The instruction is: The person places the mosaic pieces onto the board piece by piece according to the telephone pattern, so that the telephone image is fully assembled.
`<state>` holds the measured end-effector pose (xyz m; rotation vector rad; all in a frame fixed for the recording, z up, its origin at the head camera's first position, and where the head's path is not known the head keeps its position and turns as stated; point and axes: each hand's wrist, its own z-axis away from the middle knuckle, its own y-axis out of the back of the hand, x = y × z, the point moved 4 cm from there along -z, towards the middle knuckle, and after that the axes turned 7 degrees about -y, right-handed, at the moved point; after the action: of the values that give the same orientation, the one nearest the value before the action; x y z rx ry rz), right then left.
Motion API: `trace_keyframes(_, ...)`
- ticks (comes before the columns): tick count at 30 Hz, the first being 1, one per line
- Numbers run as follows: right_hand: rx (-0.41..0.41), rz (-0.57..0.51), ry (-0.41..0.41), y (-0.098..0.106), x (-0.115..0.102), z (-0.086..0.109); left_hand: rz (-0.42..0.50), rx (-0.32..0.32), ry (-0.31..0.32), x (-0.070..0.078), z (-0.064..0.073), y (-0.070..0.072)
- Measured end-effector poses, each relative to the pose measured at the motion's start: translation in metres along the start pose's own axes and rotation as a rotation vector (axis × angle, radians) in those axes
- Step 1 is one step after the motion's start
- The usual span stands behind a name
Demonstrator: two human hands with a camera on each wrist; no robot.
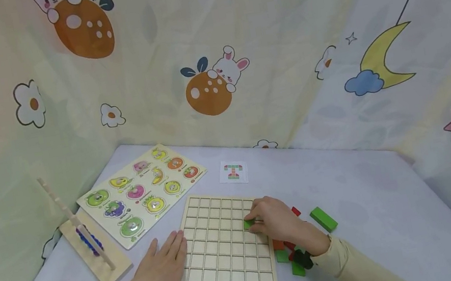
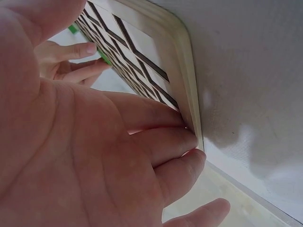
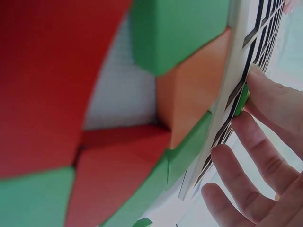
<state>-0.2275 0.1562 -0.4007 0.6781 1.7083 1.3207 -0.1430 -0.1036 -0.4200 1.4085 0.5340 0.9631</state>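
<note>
A square wooden grid board (image 1: 213,247) lies flat on the table. My left hand (image 1: 158,273) rests along its left side, fingers extended against the edge, the thumb near the front edge; the left wrist view shows fingertips (image 2: 189,139) touching the board's rim. Over the board's right part, my right hand (image 1: 276,220) pinches a small green block (image 1: 248,224) between thumb and index finger. In the right wrist view that green block (image 3: 242,100) is down at the grid's surface; whether it sits in a cell I cannot tell.
Right of the board lie several loose blocks, among them a long green block (image 1: 323,219), an orange block (image 1: 278,245) and a red block (image 1: 295,211). Behind stands a pattern card (image 1: 233,172) flat on the cloth. Left are a fruit puzzle board (image 1: 138,209) and a wooden peg stand (image 1: 111,274).
</note>
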Motion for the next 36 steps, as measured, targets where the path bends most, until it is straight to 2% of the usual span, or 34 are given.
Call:
trace_keyframes(11, -0.023, -0.029, -0.045, 0.003, -0.001, 0.003, -0.023, 0.001, -0.007, 0.001, -0.002, 0.003)
trace_keyframes(17, 0.011, -0.029, -0.09, 0.009, 0.004, 0.014, -0.016, 0.002, -0.004, 0.001, -0.001, 0.002)
trace_keyframes(27, 0.098, 0.07, -0.258, 0.027, 0.05, 0.032, -0.013, 0.013, -0.012, 0.001, 0.0, 0.003)
trace_keyframes(32, 0.077, 0.099, -0.303, 0.036, 0.068, 0.039, -0.011, 0.019, -0.015, 0.001, 0.0, 0.003)
trace_keyframes(36, 0.038, 0.1, -0.341, 0.036, 0.076, 0.043, -0.009, 0.013, -0.015, 0.001, 0.001, 0.002)
